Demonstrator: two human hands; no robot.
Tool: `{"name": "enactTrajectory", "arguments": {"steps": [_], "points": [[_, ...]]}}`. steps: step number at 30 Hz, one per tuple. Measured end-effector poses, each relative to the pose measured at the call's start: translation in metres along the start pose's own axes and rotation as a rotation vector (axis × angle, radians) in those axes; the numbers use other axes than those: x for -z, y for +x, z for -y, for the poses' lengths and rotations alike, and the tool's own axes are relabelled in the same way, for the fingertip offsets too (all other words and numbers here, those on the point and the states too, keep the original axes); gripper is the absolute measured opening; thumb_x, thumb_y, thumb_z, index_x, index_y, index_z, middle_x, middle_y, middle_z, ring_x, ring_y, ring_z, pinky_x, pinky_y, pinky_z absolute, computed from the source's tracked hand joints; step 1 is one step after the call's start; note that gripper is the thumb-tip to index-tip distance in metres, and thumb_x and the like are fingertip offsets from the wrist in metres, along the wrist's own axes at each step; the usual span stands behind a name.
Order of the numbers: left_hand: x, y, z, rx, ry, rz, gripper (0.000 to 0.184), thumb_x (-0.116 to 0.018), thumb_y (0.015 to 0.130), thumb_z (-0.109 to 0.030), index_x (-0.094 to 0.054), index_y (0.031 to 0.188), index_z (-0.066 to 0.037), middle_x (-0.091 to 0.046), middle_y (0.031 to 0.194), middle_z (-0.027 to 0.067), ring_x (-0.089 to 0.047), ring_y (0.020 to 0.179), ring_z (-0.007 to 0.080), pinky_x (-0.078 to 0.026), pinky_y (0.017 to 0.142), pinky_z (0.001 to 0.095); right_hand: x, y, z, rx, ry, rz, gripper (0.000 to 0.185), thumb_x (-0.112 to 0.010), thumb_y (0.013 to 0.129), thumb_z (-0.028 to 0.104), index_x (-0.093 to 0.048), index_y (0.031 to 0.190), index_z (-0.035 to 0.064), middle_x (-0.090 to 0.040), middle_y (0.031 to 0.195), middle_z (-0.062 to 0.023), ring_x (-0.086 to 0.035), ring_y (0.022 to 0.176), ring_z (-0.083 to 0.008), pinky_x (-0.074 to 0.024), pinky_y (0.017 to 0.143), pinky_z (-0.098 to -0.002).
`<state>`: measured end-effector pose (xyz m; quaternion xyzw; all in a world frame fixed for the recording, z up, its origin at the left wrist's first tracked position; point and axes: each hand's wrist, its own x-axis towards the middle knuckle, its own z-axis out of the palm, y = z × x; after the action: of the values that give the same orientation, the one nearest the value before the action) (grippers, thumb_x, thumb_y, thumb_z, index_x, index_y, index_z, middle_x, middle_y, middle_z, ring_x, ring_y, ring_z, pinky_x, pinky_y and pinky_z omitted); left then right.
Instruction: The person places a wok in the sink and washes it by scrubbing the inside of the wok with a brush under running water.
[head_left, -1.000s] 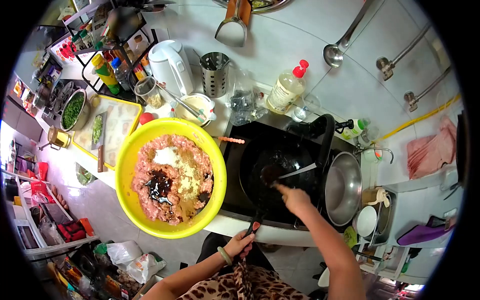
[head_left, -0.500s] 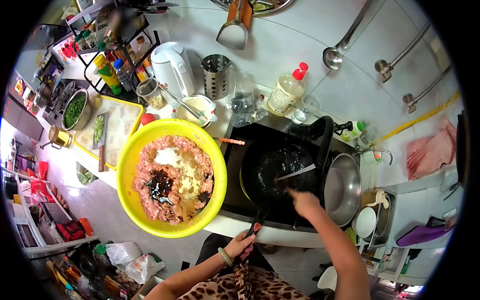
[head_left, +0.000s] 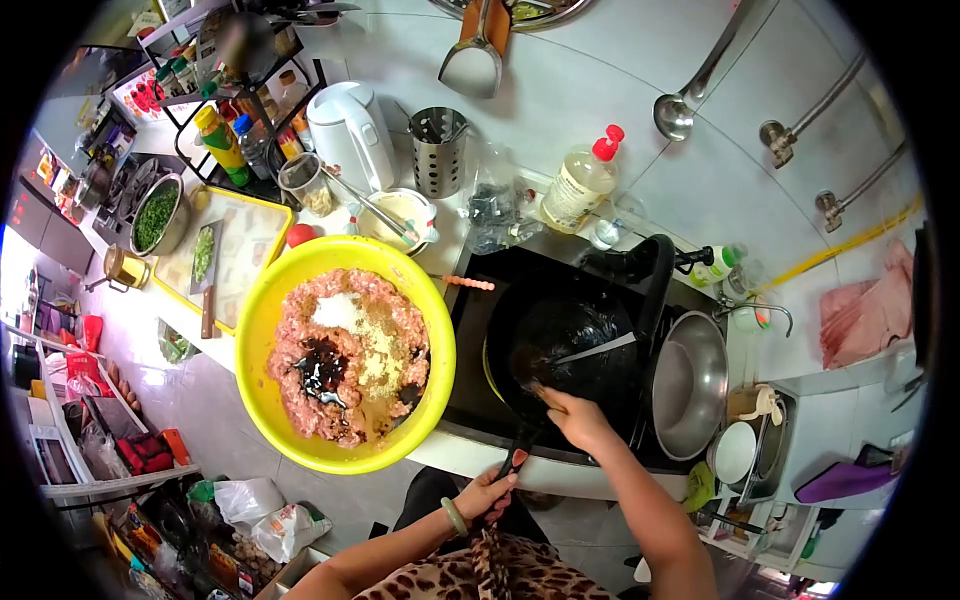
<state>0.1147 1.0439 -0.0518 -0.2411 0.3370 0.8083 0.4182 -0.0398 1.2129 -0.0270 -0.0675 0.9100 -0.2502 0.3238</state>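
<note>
R hand (head_left: 578, 421) moved twd wok handle (head_left: 519, 456), can't tell its grip; L hand (head_left: 485, 494) wrapped round handle.

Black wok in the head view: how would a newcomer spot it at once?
Start at the big yellow basin of minced meat; just right of it is the black wok. The left hand grips its handle, and the right hand is over its near side. Its dark inside and long handle set it apart from the shiny metal bowl to its right.

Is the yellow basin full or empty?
Not empty: the yellow basin holds minced meat, topped with dark liquid and white seasoning. Fill depth I cannot tell.
</note>
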Motion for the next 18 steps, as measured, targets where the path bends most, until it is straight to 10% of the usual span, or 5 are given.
{"name": "enactTrajectory", "arguments": {"steps": [6, 11, 18], "points": [[-0.004, -0.001, -0.001, 0.011, 0.016, -0.039, 0.025, -0.053, 0.088, -0.032, -0.041, 0.079, -0.012, -0.038, 0.052, -0.0009, -0.037, 0.037, 0.0097, -0.031, 0.036, 0.0233, 0.002, 0.070, -0.011, -0.038, 0.362, -0.284, 0.039, -0.055, 0.082, 0.014, -0.050, 0.121, 0.0089, -0.058, 0.109, -0.0176, -0.056, 0.101, -0.0304, -0.0436, 0.084, -0.0329], [-0.001, 0.001, 0.000, -0.009, 0.037, -0.028, 0.027, -0.052, 0.088, -0.035, -0.040, 0.080, -0.012, -0.037, 0.052, -0.0019, -0.035, 0.036, 0.0083, -0.029, 0.034, 0.0234, -0.016, 0.025, 0.026, -0.091, 0.686, -0.032, 0.042, -0.058, 0.082, 0.013, -0.050, 0.123, 0.0143, -0.053, 0.065, -0.0031, -0.047, 0.050, -0.0085, -0.0415, 0.049, -0.0233], [0.014, 0.001, -0.003, -0.018, 0.076, 0.003, 0.026, -0.052, 0.088, -0.032, -0.040, 0.079, -0.012, -0.039, 0.052, -0.0015, -0.035, 0.036, 0.0088, -0.028, 0.033, 0.0238, 0.012, 0.045, 0.035, -0.200, 0.818, 0.086, 0.046, -0.051, 0.087, 0.016, -0.040, 0.131, 0.0170, -0.045, 0.059, 0.0004, -0.034, 0.039, -0.0056, -0.0247, 0.033, -0.0193]]}}
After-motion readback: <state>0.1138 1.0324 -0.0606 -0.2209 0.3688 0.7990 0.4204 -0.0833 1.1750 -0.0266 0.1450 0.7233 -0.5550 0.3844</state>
